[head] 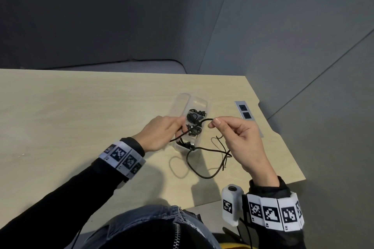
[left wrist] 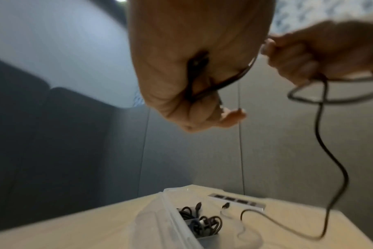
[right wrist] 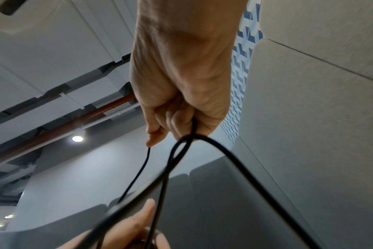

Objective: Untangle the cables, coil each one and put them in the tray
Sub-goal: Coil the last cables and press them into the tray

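Left hand (head: pixel 162 133) at 9 o'clock, right hand (head: pixel 238 139) at 3, both pinch black cable (head: pixel 202 168) taut above tray (head: pixel 190 107) to coil; slack droops on surface (head: pixel 81 107)

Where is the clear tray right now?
In the head view the clear tray sits mid-table, right of centre, just beyond both hands and left of the socket panel.

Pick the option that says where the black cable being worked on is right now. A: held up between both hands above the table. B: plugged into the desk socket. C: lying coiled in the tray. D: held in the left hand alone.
A: the left hand and right hand each grip the black cable, its slack looping down to the table beside the tray.
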A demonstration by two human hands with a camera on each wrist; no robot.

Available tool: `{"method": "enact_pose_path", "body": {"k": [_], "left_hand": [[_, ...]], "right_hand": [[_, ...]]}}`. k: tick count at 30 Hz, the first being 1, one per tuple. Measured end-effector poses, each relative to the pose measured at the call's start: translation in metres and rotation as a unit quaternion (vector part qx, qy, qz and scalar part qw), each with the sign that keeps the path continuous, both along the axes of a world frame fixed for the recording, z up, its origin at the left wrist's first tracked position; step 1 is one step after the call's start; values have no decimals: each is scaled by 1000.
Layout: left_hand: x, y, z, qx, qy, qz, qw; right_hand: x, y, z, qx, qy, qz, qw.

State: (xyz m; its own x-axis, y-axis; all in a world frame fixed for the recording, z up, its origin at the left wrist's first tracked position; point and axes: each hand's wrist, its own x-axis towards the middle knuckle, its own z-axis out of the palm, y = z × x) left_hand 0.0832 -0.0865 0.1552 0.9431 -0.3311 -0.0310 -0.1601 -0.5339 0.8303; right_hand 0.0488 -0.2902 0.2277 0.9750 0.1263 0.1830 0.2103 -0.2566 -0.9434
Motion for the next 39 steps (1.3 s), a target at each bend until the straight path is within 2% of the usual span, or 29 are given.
{"method": "enact_pose_path", "body": {"k": [4,6,8,10,15,17,19,23,24,25,26,27,29,31,32,35,37,39], "left_hand": [[-11,-8,3,-54,15,-105,993],[-15,-11,6,-87,29,-100,991],[-14,-12,9,-168,62,-70,981],[-12,-11,11,-262,109,-22,959],[-5,-14,16,-397,111,130,902],[-4,-18,16,-445,109,166,873],[-3,-18,18,-473,103,182,856],[4,-13,28,-534,108,230,807],[7,-9,29,-524,98,254,807],[11,-4,27,-493,75,273,822],[14,1,24,-442,39,283,850],[16,5,17,-369,-12,280,886],[18,11,1,-160,-135,233,950],[13,13,-11,20,-209,157,965],[11,13,-14,51,-217,121,967],[7,12,-17,9,-231,9,973],[3,7,-19,23,-233,-60,970],[-1,0,-19,40,-200,-82,976]], "right_hand": [[15,-7,-4,3,-24,-52,998],[22,-14,-12,10,-21,-85,996],[24,-19,-22,6,-10,-99,995],[23,-21,-29,5,10,-91,996],[13,-8,-42,-9,72,-25,997],[7,2,-48,-41,97,24,994],[3,12,-57,-86,126,84,985],[0,21,-82,-211,182,173,945],[-3,21,-85,-236,186,184,936],[-5,21,-85,-251,185,194,930],[-7,22,-82,-260,179,202,927],[-8,22,-75,-263,167,208,927],[-8,22,-60,-256,125,209,935],[-5,21,-47,-229,75,195,951],[-2,20,-41,-215,56,183,958],[7,16,-32,-175,22,125,976],[15,14,-30,-139,12,81,987],[21,8,-30,-95,18,64,993]]}}
